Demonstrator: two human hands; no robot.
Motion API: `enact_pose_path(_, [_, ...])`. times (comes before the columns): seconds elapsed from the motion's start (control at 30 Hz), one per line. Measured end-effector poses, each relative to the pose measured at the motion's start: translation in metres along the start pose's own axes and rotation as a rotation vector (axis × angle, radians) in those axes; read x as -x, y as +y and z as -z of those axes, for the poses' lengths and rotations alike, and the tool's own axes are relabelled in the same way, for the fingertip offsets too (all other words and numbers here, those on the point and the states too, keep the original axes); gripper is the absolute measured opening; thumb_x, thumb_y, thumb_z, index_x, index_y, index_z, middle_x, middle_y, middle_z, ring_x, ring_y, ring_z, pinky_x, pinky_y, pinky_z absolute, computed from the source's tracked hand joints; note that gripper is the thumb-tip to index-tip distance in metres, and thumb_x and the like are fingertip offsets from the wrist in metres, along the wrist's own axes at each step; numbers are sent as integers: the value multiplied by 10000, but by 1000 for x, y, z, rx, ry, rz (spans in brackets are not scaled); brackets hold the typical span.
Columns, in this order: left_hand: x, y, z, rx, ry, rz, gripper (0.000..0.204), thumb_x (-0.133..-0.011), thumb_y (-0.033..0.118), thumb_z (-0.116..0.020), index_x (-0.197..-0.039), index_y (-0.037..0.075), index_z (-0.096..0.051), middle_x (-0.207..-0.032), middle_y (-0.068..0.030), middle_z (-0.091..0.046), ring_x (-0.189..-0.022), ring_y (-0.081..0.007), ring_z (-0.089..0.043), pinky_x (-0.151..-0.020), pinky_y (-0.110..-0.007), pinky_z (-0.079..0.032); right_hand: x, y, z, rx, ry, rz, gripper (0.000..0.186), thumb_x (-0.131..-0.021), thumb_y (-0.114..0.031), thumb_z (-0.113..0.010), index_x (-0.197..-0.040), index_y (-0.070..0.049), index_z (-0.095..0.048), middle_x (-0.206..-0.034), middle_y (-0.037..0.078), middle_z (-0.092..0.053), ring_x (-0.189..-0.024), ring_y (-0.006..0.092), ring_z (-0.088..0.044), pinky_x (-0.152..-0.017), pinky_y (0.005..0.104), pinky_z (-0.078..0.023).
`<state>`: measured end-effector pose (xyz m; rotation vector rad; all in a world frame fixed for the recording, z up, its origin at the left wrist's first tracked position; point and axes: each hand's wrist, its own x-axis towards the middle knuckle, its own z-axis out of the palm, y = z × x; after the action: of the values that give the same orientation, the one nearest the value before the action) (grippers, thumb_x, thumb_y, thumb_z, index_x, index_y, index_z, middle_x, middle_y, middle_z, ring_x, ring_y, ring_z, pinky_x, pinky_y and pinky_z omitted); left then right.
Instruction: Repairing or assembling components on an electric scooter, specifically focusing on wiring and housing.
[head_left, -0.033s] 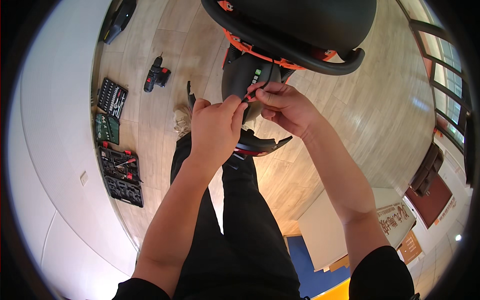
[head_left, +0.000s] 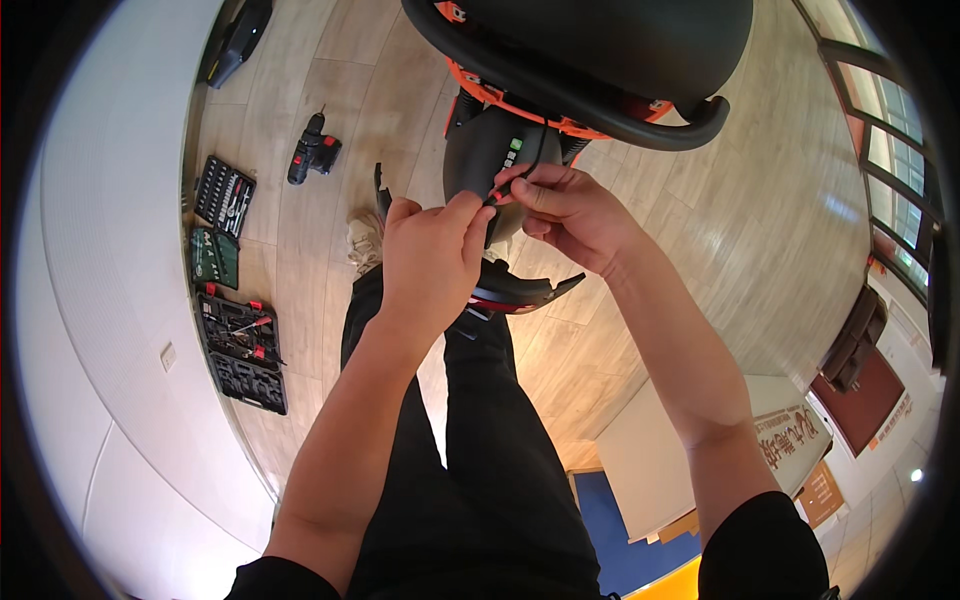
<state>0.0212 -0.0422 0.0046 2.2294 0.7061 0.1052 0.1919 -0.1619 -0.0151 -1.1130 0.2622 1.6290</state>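
Observation:
In front of me stands the rear of what looks like a motorbike or scooter, with a black seat (head_left: 610, 40), a black grab rail (head_left: 640, 125), orange frame parts (head_left: 490, 92) and a wide black wheel or mudguard (head_left: 475, 150). A thin black cable (head_left: 543, 148) hangs from under the rail. My right hand (head_left: 580, 215) pinches its end, a small black connector with red on it (head_left: 502, 190). My left hand (head_left: 425, 260) is closed at the same connector, fingertips meeting the right ones. Below them is a curved black tail piece (head_left: 525, 285) with a red light.
On the wood floor at the left lie a cordless drill (head_left: 314, 150), a socket set (head_left: 225, 195), a green tool case (head_left: 214, 257) and an open black toolbox (head_left: 240, 345). A black part (head_left: 240, 42) leans by the white wall (head_left: 110, 280). A white board (head_left: 660, 450) stands at lower right.

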Motion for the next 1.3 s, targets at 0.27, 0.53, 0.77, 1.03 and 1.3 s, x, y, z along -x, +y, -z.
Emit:
enact_pose_path(0.27, [-1,2,-1,36,12,19,127,-982,175,-664,-890,87,-663,-586,-93,-579,-550,-321,-502,-726,-385,-384,1,-7,-4,165,12,76,142,-994,-110,-704,-1116,-56,-754,-994,2,-727,-791,43,-553,-656,206,-422])
enact_pose_path(0.53, [1,1,-1,39,32,15,166,-987,180,-650,-855,85,-615,-572,-85,-595,-544,-309,-542,-721,-396,-380,-2,-4,-4,171,6,99,135,-991,-99,-704,-1108,-51,-752,-987,20,-738,-827,49,-604,-661,205,-431])
enact_pose_path(0.77, [2,-3,-4,26,49,14,151,-983,172,-654,-863,86,-623,-579,-79,-598,-536,-306,-523,-713,-397,-373,-3,-1,-5,120,16,79,138,-992,-105,-705,-1108,-46,-750,-990,27,-743,-834,52,-613,-663,207,-428])
enact_pose_path(1.03, [8,-6,-6,51,28,22,153,-989,176,-649,-864,92,-620,-581,-87,-595,-542,-309,-526,-722,-390,-377,-2,2,-8,269,61,96,135,-985,-120,-718,-1099,-54,-742,-991,24,-742,-863,40,-625,-676,208,-433])
enact_pose_path(1.3, [36,5,26,169,108,-31,51,-975,130,-651,-948,95,-677,-618,-64,-606,-587,-316,-529,-722,-392,-387,-57,34,29,284,282,489,99,-976,-169,-699,-1014,-77,-708,-935,23,-732,-833,90,-656,-717,259,-484])
